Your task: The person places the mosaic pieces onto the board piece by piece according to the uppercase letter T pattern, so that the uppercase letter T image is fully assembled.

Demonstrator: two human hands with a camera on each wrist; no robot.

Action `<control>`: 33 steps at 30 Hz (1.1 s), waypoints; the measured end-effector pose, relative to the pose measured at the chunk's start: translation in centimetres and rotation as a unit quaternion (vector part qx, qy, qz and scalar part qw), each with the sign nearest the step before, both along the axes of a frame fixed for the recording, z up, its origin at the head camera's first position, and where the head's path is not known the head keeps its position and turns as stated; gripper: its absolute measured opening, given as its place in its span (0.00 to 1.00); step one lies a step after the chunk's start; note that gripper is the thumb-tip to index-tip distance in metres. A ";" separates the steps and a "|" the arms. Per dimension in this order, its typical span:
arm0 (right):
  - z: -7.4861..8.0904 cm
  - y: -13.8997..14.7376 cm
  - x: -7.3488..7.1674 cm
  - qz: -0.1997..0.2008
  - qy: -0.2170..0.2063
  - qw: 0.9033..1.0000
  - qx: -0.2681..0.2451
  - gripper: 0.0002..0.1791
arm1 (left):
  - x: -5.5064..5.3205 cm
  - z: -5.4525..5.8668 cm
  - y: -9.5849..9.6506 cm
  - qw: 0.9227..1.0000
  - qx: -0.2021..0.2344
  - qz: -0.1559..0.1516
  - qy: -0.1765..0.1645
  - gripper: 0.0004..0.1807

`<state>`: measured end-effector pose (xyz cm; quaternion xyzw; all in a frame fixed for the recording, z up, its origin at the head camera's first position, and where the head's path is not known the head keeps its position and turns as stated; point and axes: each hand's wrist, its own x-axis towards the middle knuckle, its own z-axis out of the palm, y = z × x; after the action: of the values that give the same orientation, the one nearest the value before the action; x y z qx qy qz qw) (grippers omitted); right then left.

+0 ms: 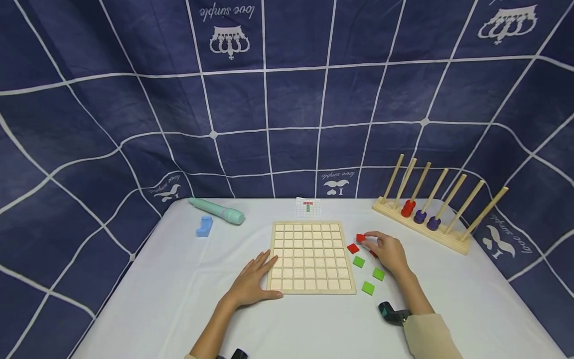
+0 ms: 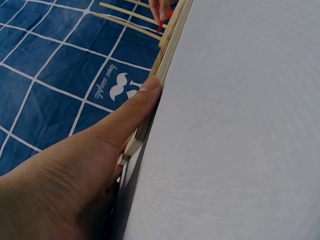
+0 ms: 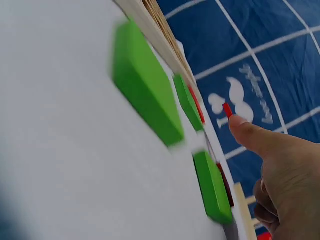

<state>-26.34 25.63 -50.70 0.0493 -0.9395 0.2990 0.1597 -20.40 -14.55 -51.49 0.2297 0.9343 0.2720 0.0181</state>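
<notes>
A wooden grid board with bare square cells lies flat on the white table. My left hand rests at its left side with fingers spread on the edge; the thumb lies along the near edge. Right of the board, my right hand pinches a small red square tile between thumb and fingers, raised off the table in the right wrist view. One red tile lies beside the board, and another red tile is partly hidden under the hand. Three green tiles lie nearer.
A card with a red and green T pattern lies behind the board. At back left are a teal toy microphone and a blue block. A wooden peg rack with red and purple beads stands at back right.
</notes>
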 end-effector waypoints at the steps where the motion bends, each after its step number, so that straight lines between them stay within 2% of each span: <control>1: 0.0 -0.5 0.2 0.006 0.003 1.000 -0.001 0.19 | 0.0 0.0 0.0 1.000 0.000 0.003 -0.001 0.55; 6: -0.1 -3.3 0.6 0.047 -0.002 0.999 -0.016 0.19 | 0.1 0.0 -0.3 1.000 0.005 0.008 -0.008 0.56; 12: -0.3 -6.6 0.0 0.073 -0.009 0.997 -0.029 0.19 | 0.1 -0.1 -0.4 1.000 0.016 0.009 -0.003 0.56; 23: -1.0 -10.4 -2.2 0.064 0.003 0.998 -0.020 0.18 | 0.1 -0.1 -0.3 1.000 0.011 0.012 0.002 0.58; 33: -0.7 -11.4 -3.4 0.047 -0.004 0.999 -0.005 0.17 | 0.2 0.0 -0.1 1.000 0.008 0.013 -0.003 0.59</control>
<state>-29.75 14.27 -51.35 0.0915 -0.9352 0.3111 0.1421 -20.23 -14.65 -51.52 0.2170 0.9348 0.2808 0.0154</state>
